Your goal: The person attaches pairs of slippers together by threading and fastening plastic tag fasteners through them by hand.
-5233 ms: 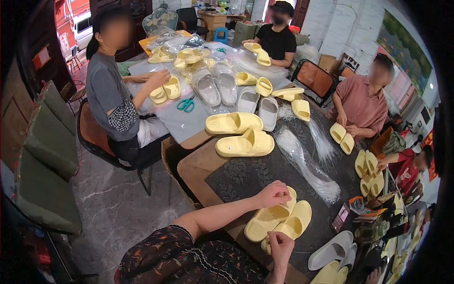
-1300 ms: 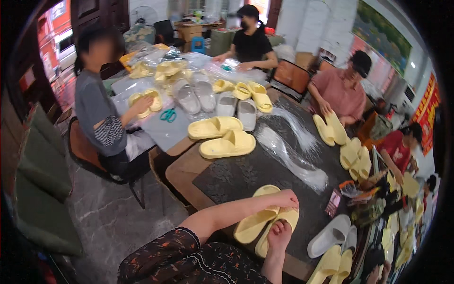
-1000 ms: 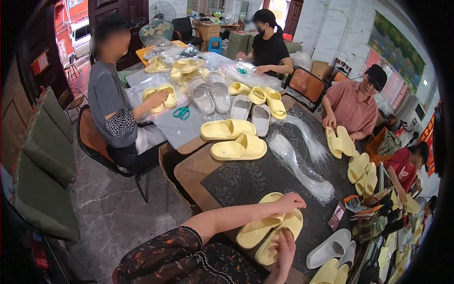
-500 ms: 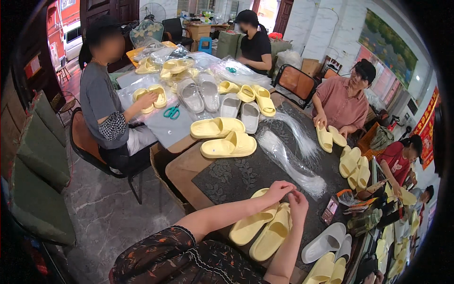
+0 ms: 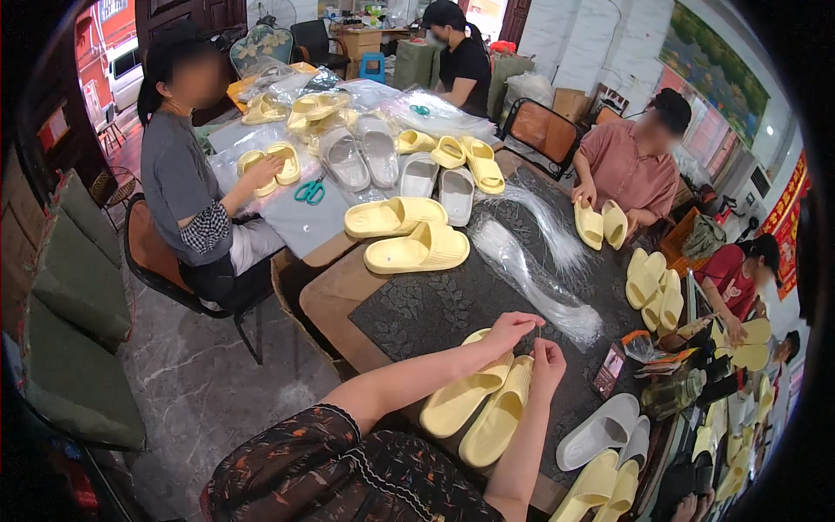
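My left hand [image 5: 515, 332] and my right hand [image 5: 548, 364] meet above a pair of pale yellow slide sandals [image 5: 494, 409]. Both hands are closed in a pinch, fingertips close together. A thin strand [image 5: 538, 331] seems to run between them; it is too fine to make out well. The sandals lie side by side under my wrists, toes partly hidden by my left forearm and hands. Beyond my hands, a bundle of clear plastic strands [image 5: 544, 291] lies on the dark patterned table top [image 5: 413, 317], with a second loose bundle [image 5: 548, 228] behind it.
Yellow slides [image 5: 417, 248] lie ahead left; grey slides [image 5: 597, 432] and a phone [image 5: 608, 371] are at right. Green scissors [image 5: 310, 192] rest on the far table. Co-workers sit at left [image 5: 187, 165], at the back and across [image 5: 626, 165], the last handling yellow slides [image 5: 600, 224].
My hands have shifted slightly upward and stay pinched, with a small gap now showing between the fingertips. The co-worker across has tilted the yellow slides more upright and lowered their head.
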